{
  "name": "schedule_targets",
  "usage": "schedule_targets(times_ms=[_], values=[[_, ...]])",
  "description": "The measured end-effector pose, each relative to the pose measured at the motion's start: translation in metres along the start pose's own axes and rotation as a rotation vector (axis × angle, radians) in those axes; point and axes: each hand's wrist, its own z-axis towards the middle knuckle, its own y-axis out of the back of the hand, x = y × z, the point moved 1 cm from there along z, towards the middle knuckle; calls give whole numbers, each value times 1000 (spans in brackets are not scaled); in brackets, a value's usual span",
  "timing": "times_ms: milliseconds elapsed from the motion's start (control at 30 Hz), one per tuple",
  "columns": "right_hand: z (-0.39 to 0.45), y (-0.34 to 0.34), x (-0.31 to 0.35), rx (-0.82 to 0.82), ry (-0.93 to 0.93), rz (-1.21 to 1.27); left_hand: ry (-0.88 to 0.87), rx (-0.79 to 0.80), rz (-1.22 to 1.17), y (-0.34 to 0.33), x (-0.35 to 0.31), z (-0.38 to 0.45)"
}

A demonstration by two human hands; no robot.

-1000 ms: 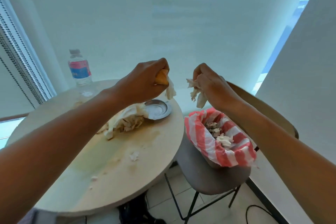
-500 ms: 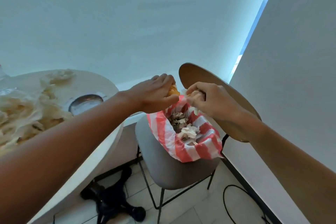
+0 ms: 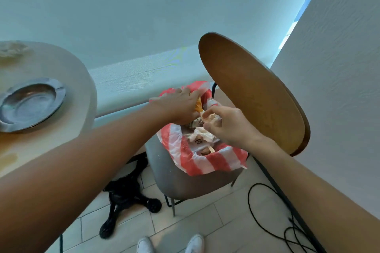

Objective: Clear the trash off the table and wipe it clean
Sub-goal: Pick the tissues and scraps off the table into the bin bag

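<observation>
A red-and-white striped plastic bag (image 3: 205, 163) stands open on a grey chair seat (image 3: 174, 181), with crumpled tissues (image 3: 202, 134) inside. My left hand (image 3: 178, 107) reaches into the bag's mouth and grips an orange scrap (image 3: 198, 106). My right hand (image 3: 228, 126) hovers over the bag beside it, fingers curled, pinching a wad of white tissue (image 3: 212, 116). The round beige table (image 3: 61, 70) is at the left, with brown wet stains (image 3: 8, 158) and a lump of tissue (image 3: 12, 49) at its far edge.
A round metal dish (image 3: 30, 104) sits on the table. The chair's wooden backrest (image 3: 253, 92) rises right behind the bag, close to the white wall. Below are the black table base (image 3: 127, 197), a black cable (image 3: 267, 222) on the tiles, and my white shoes (image 3: 145, 245).
Both hands moved from above the table, right and down, into the bag's mouth, still holding the orange scrap and the tissue. My view swung right with them, leaving most of the table out of sight.
</observation>
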Motion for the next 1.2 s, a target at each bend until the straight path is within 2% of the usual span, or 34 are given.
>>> schedule_targets(times_ms=[267, 733, 1200], values=[[7, -24, -25, 96, -40, 2, -47, 94, -56, -16, 10, 17], [14, -1, 5, 23, 37, -81, -131, -99, 51, 28, 22, -15], [-2, 52, 112, 25, 201, -299, 9, -309, 48, 101, 48, -126]])
